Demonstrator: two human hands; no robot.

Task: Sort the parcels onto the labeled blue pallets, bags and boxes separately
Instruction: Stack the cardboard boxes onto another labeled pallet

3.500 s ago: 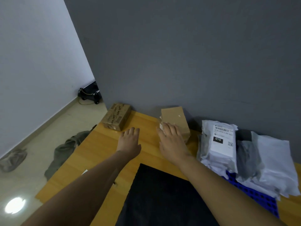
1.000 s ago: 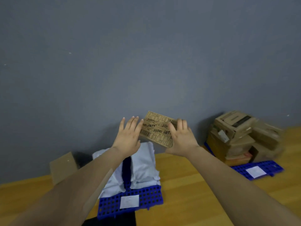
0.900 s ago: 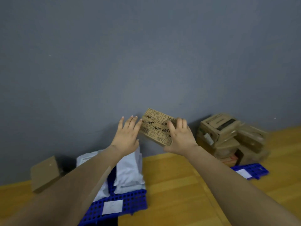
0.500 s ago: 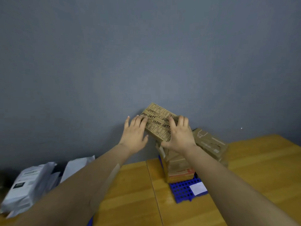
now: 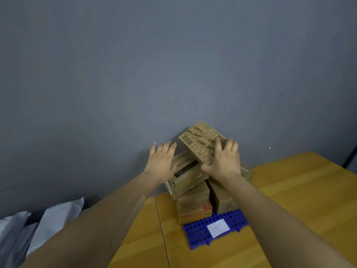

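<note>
A brown printed box (image 5: 199,141) with "John Jeff" lettering lies tilted on top of a stack of cardboard boxes (image 5: 191,200) against the grey wall. The stack stands on a blue pallet (image 5: 197,231) with a white label (image 5: 218,228). My right hand (image 5: 224,161) holds the printed box, fingers over its top and thumb at its near edge. My left hand (image 5: 162,161) hovers with straight fingers just left of it, above a lower box, touching nothing I can make out.
White and grey parcel bags (image 5: 56,215) lie at the lower left. The wooden table (image 5: 289,190) stretches to the right of the pallet, with a seam (image 5: 162,229) running toward me. The grey wall (image 5: 173,74) stands right behind the stack.
The view swung right from the bag pallet to the box pallet. The printed box went from between both hands onto the stack top. My left hand came off it.
</note>
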